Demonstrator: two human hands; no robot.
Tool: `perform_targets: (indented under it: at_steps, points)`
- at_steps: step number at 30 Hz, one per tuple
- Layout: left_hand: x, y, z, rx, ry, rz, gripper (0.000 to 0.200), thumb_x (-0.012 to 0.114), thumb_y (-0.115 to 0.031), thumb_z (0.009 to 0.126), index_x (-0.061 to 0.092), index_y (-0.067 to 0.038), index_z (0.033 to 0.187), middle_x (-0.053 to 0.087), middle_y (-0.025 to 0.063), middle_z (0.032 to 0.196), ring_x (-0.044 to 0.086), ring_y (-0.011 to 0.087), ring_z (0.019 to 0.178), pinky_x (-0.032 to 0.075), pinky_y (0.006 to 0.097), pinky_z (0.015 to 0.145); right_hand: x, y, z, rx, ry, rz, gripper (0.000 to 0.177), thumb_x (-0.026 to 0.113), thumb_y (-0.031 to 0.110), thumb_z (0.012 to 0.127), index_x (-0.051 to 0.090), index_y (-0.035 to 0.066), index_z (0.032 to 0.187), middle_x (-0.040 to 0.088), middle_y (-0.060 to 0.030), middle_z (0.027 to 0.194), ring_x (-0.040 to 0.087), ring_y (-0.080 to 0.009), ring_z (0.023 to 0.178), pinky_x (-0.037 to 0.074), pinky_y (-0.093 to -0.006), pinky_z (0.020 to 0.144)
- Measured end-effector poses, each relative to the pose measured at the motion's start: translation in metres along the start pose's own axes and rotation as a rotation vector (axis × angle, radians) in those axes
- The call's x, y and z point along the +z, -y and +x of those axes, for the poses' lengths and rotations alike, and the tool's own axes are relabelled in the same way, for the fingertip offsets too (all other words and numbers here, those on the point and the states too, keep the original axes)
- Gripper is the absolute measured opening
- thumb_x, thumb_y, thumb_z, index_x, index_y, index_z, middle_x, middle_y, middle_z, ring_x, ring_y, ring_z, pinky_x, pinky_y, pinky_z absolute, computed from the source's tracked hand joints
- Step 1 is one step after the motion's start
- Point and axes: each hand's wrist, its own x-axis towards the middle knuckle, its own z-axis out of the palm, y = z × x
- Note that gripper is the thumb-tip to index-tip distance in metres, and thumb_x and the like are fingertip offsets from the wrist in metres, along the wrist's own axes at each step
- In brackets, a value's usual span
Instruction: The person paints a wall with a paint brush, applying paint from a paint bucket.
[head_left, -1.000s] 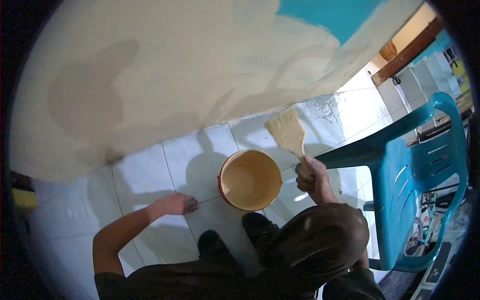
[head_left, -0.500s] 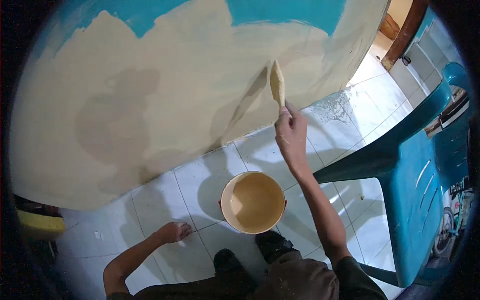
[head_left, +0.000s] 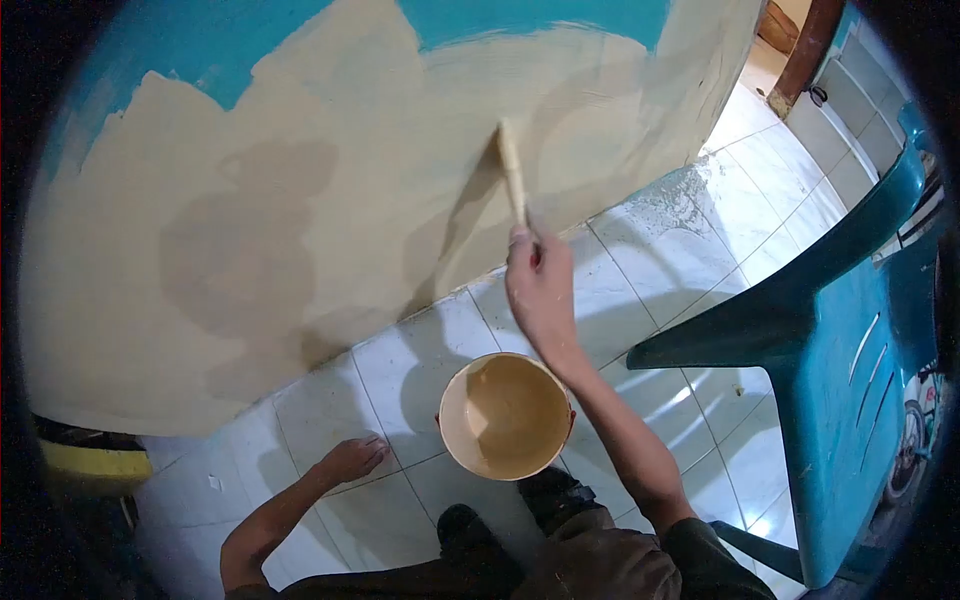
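Cream-and-turquoise painted wall (head_left: pixel 350 100) above white tiled floor (head_left: pixel 680 250). Right hand (head_left: pixel 540 290): fingers clenched around a cream-coated brush (head_left: pixel 512 175), edge-on, tip at or near the wall. Left hand (head_left: pixel 354 460): fingers loosely curled, apparently empty. Round cream bucket (head_left: pixel 548 415) stands below. Light, overlapping strokes should coat evenly.

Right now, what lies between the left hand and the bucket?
Only bare floor tiles lie between the left hand and the bucket, as the head view shows.
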Motion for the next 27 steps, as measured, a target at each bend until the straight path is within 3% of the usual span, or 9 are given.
perform_targets:
  at_steps: [2, 4, 8, 14, 16, 20, 22, 27]
  points:
    - [-0.004, 0.003, -0.001, -0.039, 0.011, -0.030, 0.026, 0.047, -0.024, 0.098, 0.058, -0.001, 0.100, 0.060, 0.0146, 0.099, 0.061, 0.0334, 0.089, 0.052, 0.0430, 0.076, 0.000, 0.006, -0.013, 0.047, 0.096, 0.084, 0.041, 0.046, 0.013, 0.095, 0.049, -0.009, 0.130, 0.039, -0.0070, 0.057, 0.039, -0.0120, 0.052, 0.035, -0.0324, 0.048]
    - [-0.005, 0.007, -0.007, -0.150, 0.034, 0.002, 0.029, 0.045, -0.027, 0.099, 0.058, -0.002, 0.105, 0.061, 0.0154, 0.103, 0.062, 0.0339, 0.090, 0.052, 0.0427, 0.077, -0.008, 0.007, -0.010, 0.072, 0.091, 0.089, 0.040, 0.045, 0.013, 0.095, 0.050, -0.009, 0.129, 0.039, -0.0063, 0.057, 0.039, -0.0114, 0.052, 0.035, -0.0321, 0.048]
    - [-0.011, 0.010, -0.012, -0.144, 0.039, 0.063, 0.030, 0.045, -0.028, 0.100, 0.059, -0.002, 0.108, 0.061, 0.0153, 0.104, 0.062, 0.0338, 0.091, 0.051, 0.0417, 0.078, -0.018, 0.003, 0.012, 0.034, -0.002, 0.119, 0.039, 0.044, 0.011, 0.096, 0.050, -0.007, 0.130, 0.041, -0.0034, 0.055, 0.039, -0.0101, 0.051, 0.033, -0.0314, 0.046]
    - [-0.021, -0.014, -0.007, 0.020, 0.052, -0.042, 0.024, 0.048, -0.021, 0.097, 0.061, -0.002, 0.104, 0.061, 0.0135, 0.102, 0.062, 0.0315, 0.089, 0.051, 0.0404, 0.077, 0.015, 0.008, -0.025, 0.043, 0.099, 0.078, 0.040, 0.046, 0.012, 0.095, 0.049, -0.007, 0.130, 0.045, -0.0106, 0.055, 0.045, -0.0128, 0.052, 0.038, -0.0330, 0.048]
    - [-0.026, -0.026, -0.001, 0.084, 0.041, 0.033, 0.019, 0.051, -0.017, 0.095, 0.061, -0.003, 0.102, 0.061, 0.0122, 0.100, 0.062, 0.0298, 0.087, 0.052, 0.0390, 0.075, 0.019, 0.012, -0.040, 0.026, 0.317, 0.134, 0.040, 0.047, 0.013, 0.096, 0.049, -0.008, 0.130, 0.045, -0.0127, 0.056, 0.046, -0.0137, 0.052, 0.039, -0.0334, 0.048]
    - [-0.018, -0.031, 0.009, 0.109, -0.035, 0.003, 0.017, 0.052, -0.015, 0.094, 0.060, -0.003, 0.102, 0.060, 0.0121, 0.098, 0.062, 0.0293, 0.086, 0.053, 0.0383, 0.073, 0.014, 0.010, -0.046, 0.051, 0.342, 0.141, 0.040, 0.047, 0.013, 0.096, 0.049, -0.008, 0.130, 0.045, -0.0120, 0.056, 0.046, -0.0135, 0.053, 0.039, -0.0334, 0.048]
    - [-0.016, -0.037, 0.010, -0.046, -0.109, -0.107, 0.017, 0.054, -0.016, 0.093, 0.060, -0.003, 0.101, 0.060, 0.0118, 0.099, 0.062, 0.0292, 0.085, 0.053, 0.0380, 0.072, 0.005, 0.008, -0.034, 0.094, 0.211, 0.189, 0.041, 0.046, 0.011, 0.096, 0.047, -0.008, 0.132, 0.045, -0.0128, 0.056, 0.046, -0.0139, 0.053, 0.039, -0.0327, 0.049]
    - [-0.018, -0.028, 0.005, 0.007, -0.051, -0.061, 0.021, 0.050, -0.019, 0.097, 0.060, -0.002, 0.104, 0.061, 0.0147, 0.100, 0.062, 0.0326, 0.087, 0.053, 0.0408, 0.076, 0.010, 0.011, -0.012, 0.057, 0.068, 0.127, 0.043, 0.045, 0.010, 0.096, 0.044, -0.006, 0.136, 0.044, -0.0138, 0.057, 0.044, -0.0143, 0.052, 0.039, -0.0336, 0.049]
